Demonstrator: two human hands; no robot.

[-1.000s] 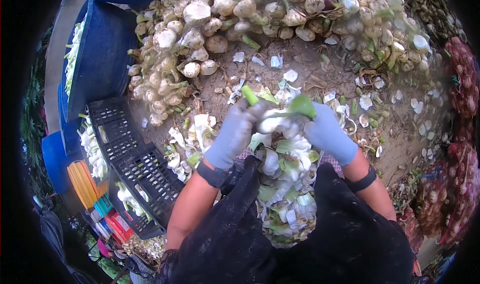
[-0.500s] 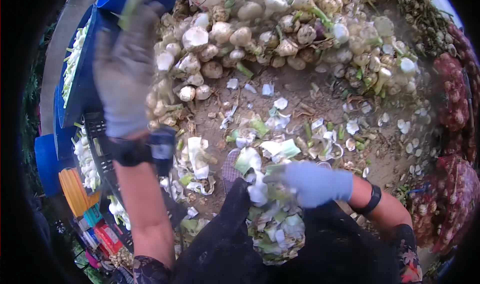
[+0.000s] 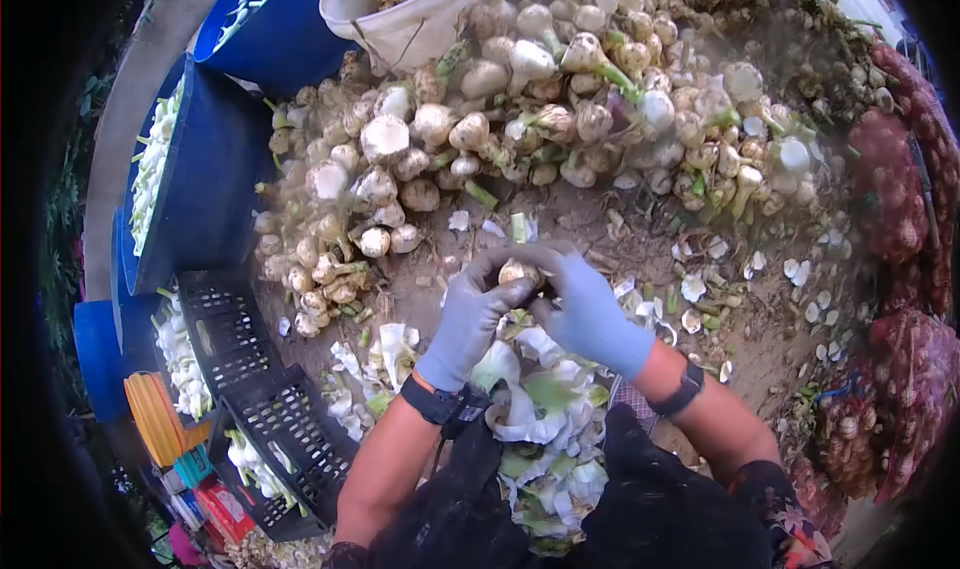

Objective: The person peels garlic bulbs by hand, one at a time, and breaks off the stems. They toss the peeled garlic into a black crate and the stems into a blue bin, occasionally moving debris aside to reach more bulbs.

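A garlic bulb (image 3: 519,272) with a short green stem stub is held between my two gloved hands, above the pile of peelings. From the left, the fingers and thumb of my left hand (image 3: 468,314) close around it. My right hand (image 3: 588,309) grips it from the other side, thumb and fingers pressed in near the stem. The fingers partly hide the bulb. Below the hands, loose white and green garlic skins (image 3: 550,414) lie heaped between my legs.
A large heap of unpeeled garlic (image 3: 470,139) spreads ahead. A white bucket (image 3: 430,29) stands behind it. Blue tubs (image 3: 215,169) and black crates (image 3: 225,329) with cleaned garlic line the left. Red mesh sacks (image 3: 905,389) of bulbs stand on the right.
My left hand has come back down from the upper left, where a pale bulb with a green stem was near its fingers. Both hands now meet on another bulb; my right hand has risen.
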